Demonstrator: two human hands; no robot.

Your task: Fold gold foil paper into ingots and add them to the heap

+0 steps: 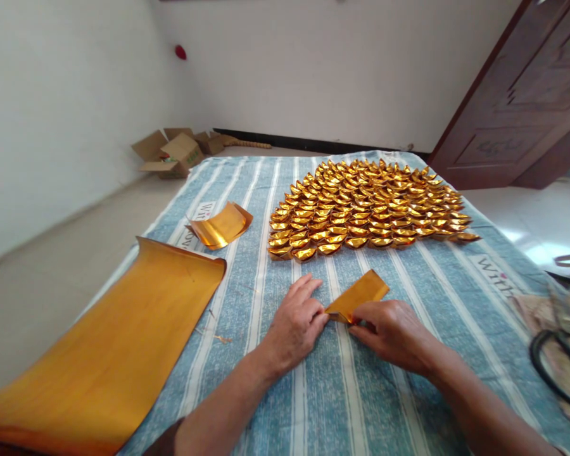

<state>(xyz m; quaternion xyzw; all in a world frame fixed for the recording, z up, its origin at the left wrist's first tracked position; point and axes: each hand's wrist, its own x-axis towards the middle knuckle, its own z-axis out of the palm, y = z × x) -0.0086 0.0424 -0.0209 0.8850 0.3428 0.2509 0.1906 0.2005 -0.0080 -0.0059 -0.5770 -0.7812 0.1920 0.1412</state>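
My left hand (297, 323) and my right hand (392, 329) both pinch the near end of a small gold paper sheet (361, 292), which is partly folded and angles up to the right over the blue striped cloth (408, 392). Beyond it lies a big patch of several folded gold paper ingots (365, 206), set in overlapping rows. A short stack of curled gold sheets (221, 225) rests to the left. A large gold sheet (109, 354) with a curled far edge lies at the near left.
Black-handled scissors (558, 364) lie at the right edge on some paper. Open cardboard boxes (173, 152) sit on the floor by the far wall. A dark wooden door (527, 101) stands at the right. A pale tiled floor surrounds the covered table.
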